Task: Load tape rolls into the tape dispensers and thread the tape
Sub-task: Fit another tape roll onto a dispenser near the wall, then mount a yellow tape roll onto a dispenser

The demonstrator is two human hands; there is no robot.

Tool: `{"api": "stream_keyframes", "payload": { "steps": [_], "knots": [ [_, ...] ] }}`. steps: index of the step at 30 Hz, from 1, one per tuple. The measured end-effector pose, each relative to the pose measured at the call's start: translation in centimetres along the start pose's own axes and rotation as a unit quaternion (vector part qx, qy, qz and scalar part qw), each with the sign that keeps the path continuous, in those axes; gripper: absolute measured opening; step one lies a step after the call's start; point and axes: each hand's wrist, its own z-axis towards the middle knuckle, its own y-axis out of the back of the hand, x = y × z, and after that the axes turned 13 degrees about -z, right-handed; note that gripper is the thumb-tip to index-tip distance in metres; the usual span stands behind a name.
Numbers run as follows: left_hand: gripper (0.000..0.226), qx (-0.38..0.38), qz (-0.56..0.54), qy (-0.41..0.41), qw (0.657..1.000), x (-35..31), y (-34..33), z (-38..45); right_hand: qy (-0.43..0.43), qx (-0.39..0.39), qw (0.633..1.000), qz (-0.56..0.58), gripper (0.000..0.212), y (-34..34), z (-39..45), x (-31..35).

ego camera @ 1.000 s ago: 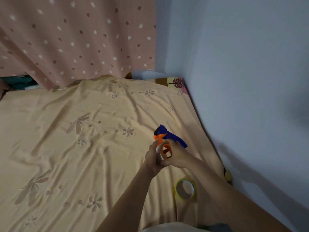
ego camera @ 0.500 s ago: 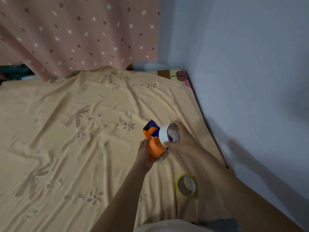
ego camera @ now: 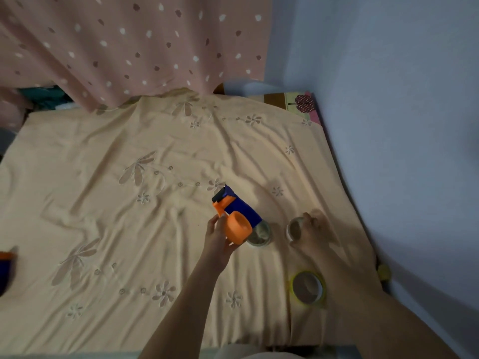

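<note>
Hands work above a peach bedsheet (ego camera: 108, 203): left hand (ego camera: 216, 242) grips a blue-and-orange tape dispenser (ego camera: 234, 216); right hand (ego camera: 311, 233), blurred, curls around a small tape roll (ego camera: 294, 229). Another clear roll (ego camera: 259, 234) lies just beside the dispenser, a yellow roll (ego camera: 308, 287) nearer.

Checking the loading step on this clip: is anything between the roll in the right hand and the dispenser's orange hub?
Partly. A clear tape roll lies on the bedsheet beside the dispenser, between it and the roll in the right hand. The hub, held up by the left hand, looks bare.
</note>
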Motion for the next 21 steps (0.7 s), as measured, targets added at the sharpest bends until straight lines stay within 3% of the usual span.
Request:
{"api": "stream_keyframes", "payload": {
  "steps": [6, 10, 12, 14, 16, 21],
  "knots": [
    [0.046, 0.016, 0.036, 0.017, 0.999, 1.0, 0.2, -0.8, 0.006, 0.006, 1.000, -0.005, 0.102, -0.9, -0.6, 0.3],
    [0.045, 0.019, 0.046, 0.023, 0.999, 1.8, -0.1, -1.5, -0.008, -0.077, 0.996, -0.049, 0.098, -1.2, -3.6, 0.0],
    [0.045, 0.024, 0.052, 0.026, 0.998, 2.3, -0.3, -2.1, -0.031, -0.029, 0.996, -0.073, 0.105, -2.6, -5.9, -0.2],
    [0.046, 0.035, 0.053, 0.031, 0.997, 3.0, -0.4, -2.6, -0.064, 0.088, 0.992, -0.070, 0.117, -4.1, -7.9, -0.4],
    [0.047, 0.042, 0.056, 0.038, 0.997, 3.7, -0.5, -3.3, -0.080, 0.153, 0.982, -0.074, 0.123, -5.3, -9.3, -0.7],
    [0.046, 0.048, 0.068, 0.046, 0.995, 4.8, -0.1, -5.1, -0.088, 0.110, 0.986, -0.092, 0.116, -6.5, -10.7, -1.0]
  ]
}}
